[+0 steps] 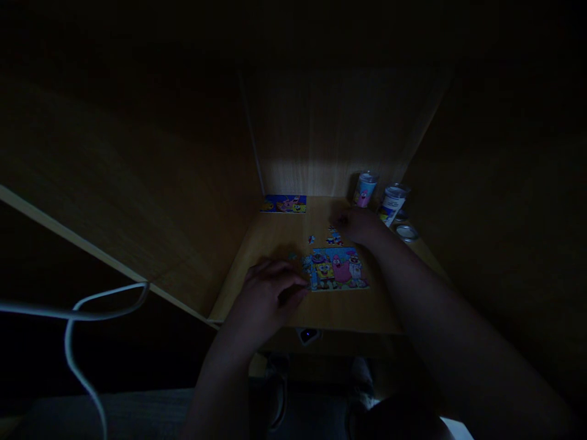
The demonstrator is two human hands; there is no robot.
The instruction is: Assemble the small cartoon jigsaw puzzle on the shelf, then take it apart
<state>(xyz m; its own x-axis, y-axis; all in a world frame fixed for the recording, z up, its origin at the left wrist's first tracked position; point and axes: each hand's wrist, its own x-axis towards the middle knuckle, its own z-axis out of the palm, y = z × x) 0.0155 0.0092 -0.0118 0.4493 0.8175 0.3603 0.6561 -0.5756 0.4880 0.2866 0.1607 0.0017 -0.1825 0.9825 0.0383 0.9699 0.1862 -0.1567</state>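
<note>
A partly assembled cartoon jigsaw puzzle (338, 269) lies flat on the wooden surface, showing a yellow and a pink character. My left hand (270, 290) rests at its left side, thumb and forefinger apart near the lower left corner. Beyond the puzzle, my right hand (358, 225) is closed, its fingers curled down by several loose puzzle pieces (334, 238). Whatever those fingers hold, if anything, is hidden in the dark. One single piece (311, 239) sits just above the puzzle's top edge.
A blue printed picture strip (284, 204) lies at the back left. Two printed cans (365, 189) (393, 203) stand at the back right, with a round metal lid (406, 232) in front. Wooden panels enclose the surface. A white cable (73, 315) hangs at left. Lighting is dim.
</note>
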